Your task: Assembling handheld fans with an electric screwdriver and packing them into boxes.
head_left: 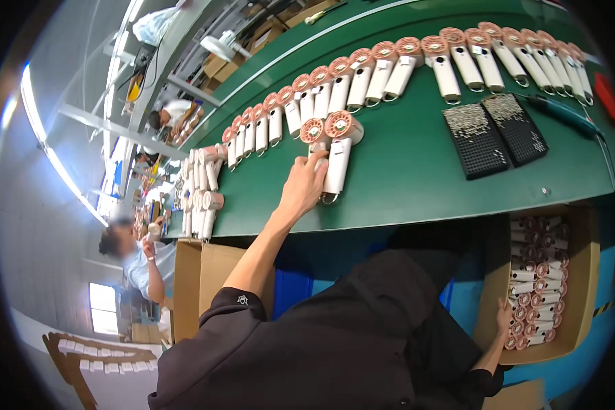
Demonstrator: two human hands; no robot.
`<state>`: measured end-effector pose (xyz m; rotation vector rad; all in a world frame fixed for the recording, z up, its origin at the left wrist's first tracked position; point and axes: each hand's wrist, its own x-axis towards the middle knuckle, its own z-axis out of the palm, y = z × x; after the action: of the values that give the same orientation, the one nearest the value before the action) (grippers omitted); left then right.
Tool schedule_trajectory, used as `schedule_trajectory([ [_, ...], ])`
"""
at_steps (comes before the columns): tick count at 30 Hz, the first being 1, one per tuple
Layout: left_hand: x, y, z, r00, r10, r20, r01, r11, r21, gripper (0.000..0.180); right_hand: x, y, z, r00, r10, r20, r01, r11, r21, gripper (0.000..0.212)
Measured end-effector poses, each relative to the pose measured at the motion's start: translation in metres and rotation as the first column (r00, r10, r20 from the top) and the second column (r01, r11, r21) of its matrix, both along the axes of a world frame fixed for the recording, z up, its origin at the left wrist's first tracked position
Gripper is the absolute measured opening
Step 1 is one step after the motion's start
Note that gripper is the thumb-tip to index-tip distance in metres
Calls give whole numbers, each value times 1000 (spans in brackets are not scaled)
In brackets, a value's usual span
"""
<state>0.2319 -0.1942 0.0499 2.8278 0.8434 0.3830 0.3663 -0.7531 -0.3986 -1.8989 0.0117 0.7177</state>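
My left hand (303, 184) is closed around the handle of a white handheld fan (313, 131) with a pink round head, over the green table. Right beside it lies another handheld fan (337, 164), a wire loop at its handle end. My right hand (503, 318) is down at the left side of an open cardboard box (581, 328), next to the packed handheld fans (536, 301) inside. Its fingers are small and partly hidden, so whether they grip anything is unclear. Behind my left hand a long curved row of similar fans (340, 92) lies across the table (403, 164).
Two black trays of screws (475, 140) lie at the right, near a teal electric screwdriver (567, 116) and a red object (607, 99). More fans (201, 171) are bunched at the table's left end. Below stands a cardboard box (215, 273); a co-worker (140, 263) is beyond it.
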Motion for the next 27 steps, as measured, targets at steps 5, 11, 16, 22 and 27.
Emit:
schedule_trajectory([
  [5,34,-10,4,948,184,-260,-204,978,-51,64,-9,-3,-10,1000,15,17,-14,999,-45,37],
  [11,49,59,-14,976,-90,-199,64,989,-133,62,-9,-12,-30,997,-31,66,27,998,51,41],
  [16,47,2,24,948,230,-219,-290,908,-302,42,3,10,5,996,-72,57,74,997,-35,34],
  [22,62,-53,65,961,-140,240,223,905,-363,38,27,-15,60,988,-79,131,112,956,-269,46],
  [27,132,-182,94,759,-643,109,650,734,-197,65,34,-79,92,756,-463,464,618,738,-270,43],
])
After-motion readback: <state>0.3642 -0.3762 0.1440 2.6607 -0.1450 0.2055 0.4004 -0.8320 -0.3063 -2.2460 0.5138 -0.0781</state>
